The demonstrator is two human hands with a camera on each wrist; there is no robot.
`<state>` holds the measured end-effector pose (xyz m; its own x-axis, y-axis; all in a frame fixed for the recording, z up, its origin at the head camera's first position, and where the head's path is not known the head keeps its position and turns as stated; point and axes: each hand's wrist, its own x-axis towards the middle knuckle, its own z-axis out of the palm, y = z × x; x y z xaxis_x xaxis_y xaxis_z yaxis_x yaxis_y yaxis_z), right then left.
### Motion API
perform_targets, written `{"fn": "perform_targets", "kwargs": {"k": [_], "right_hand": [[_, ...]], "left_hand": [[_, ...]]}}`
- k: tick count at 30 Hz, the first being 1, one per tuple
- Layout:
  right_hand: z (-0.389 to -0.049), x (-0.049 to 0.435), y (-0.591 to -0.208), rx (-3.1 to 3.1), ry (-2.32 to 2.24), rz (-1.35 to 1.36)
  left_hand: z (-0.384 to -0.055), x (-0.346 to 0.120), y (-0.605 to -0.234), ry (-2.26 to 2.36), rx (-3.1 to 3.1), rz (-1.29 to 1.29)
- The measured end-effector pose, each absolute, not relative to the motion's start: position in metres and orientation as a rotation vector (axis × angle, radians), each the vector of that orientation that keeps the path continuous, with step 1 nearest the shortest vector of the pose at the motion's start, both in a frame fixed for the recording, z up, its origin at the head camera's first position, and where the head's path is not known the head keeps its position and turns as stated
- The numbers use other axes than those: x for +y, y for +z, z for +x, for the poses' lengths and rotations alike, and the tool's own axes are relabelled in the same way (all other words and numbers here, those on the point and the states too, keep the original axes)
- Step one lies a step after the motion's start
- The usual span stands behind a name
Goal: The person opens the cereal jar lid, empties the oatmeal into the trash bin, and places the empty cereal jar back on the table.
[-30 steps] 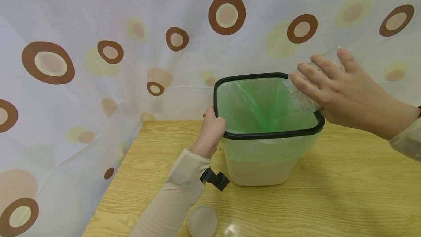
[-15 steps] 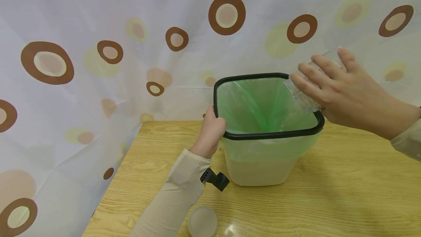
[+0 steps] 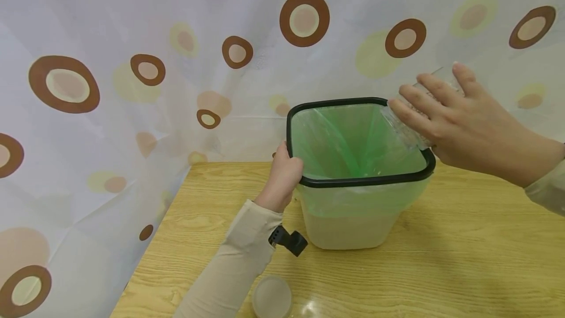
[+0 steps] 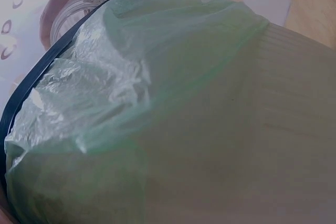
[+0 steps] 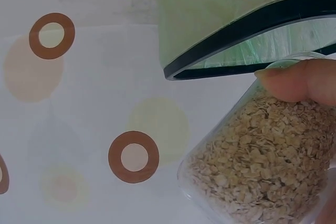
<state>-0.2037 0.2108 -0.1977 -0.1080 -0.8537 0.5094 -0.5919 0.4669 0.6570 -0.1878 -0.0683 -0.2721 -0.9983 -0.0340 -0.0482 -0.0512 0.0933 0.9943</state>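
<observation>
My left hand (image 3: 284, 175) grips the left side of the black rim (image 3: 368, 180) of a pale trash can (image 3: 353, 229), thumb over the edge. A green plastic bag (image 3: 344, 141) lines the can and folds down over its outside. At the can's right side, my right hand (image 3: 463, 121) holds a clear plastic jar (image 5: 262, 156) of oat flakes, tilted with its mouth at the rim. In the right wrist view the flakes fill much of the jar, and the thumb lies across it near the mouth. A few small flakes show against the bag inside.
A round, pale lid (image 3: 272, 297) lies on the wooden table (image 3: 476, 259) near the front, beside my left forearm. Behind the table hangs a white sheet (image 3: 198, 4) printed with brown rings. A black strap camera (image 3: 289, 240) sits on my left wrist.
Both hands, the can and the tilted jar hold nearly still. A few small flakes now show inside the bag below the jar's mouth.
</observation>
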Motion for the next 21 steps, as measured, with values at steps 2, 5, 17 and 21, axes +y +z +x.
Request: {"fn": "perform_targets", "kwargs": {"k": [2,5,17,21], "right_hand": [[-0.2037,0.2108,-0.1976,-1.806,-0.363,1.225],[-0.2036,0.2104,-0.1974,-1.798,-0.369,1.224],[-0.2012,0.2090,-0.1955,-1.821,-0.384,1.241],[-0.2006,0.2091,-0.1958,-1.831,-0.386,1.244]], "left_hand": [[-0.1880,-0.0684,-0.2723,2.107,2.313,-0.086],[-0.1886,-0.0688,-0.2721,2.109,2.305,-0.084],[-0.1877,-0.0688,-0.2711,2.099,2.318,-0.086],[-0.1872,-0.0689,-0.2711,2.100,2.315,-0.085]]}}
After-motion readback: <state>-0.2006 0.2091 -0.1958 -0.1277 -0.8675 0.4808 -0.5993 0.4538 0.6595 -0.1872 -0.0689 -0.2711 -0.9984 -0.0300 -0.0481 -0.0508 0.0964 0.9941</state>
